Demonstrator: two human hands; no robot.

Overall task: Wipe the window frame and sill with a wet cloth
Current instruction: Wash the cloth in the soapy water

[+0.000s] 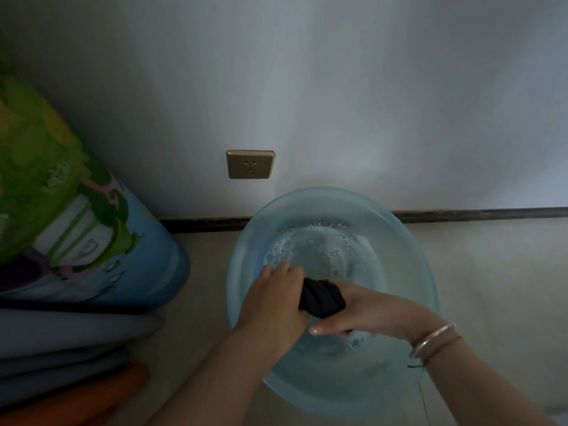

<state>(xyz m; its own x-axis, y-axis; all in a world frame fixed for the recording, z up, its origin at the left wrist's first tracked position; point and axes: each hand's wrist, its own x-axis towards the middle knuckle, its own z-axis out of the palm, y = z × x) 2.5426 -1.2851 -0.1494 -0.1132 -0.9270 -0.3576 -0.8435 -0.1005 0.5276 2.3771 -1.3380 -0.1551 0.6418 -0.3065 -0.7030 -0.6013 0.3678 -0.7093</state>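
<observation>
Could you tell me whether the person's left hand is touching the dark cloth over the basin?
Touching. The head view shows the left hand gripping one end of the twisted dark cloth, with the right hand gripping the other end, above the blue basin.

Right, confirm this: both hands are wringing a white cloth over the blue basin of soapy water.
One detail is wrong: the cloth is dark, nearly black, not white. The head view shows the left hand and right hand twisting it over the blue basin of soapy water.

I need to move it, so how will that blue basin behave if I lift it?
The basin holds foamy water, so it is probably heavy and apt to slosh. Its thin translucent wall may flex; a wet rim could be slippery.
</observation>
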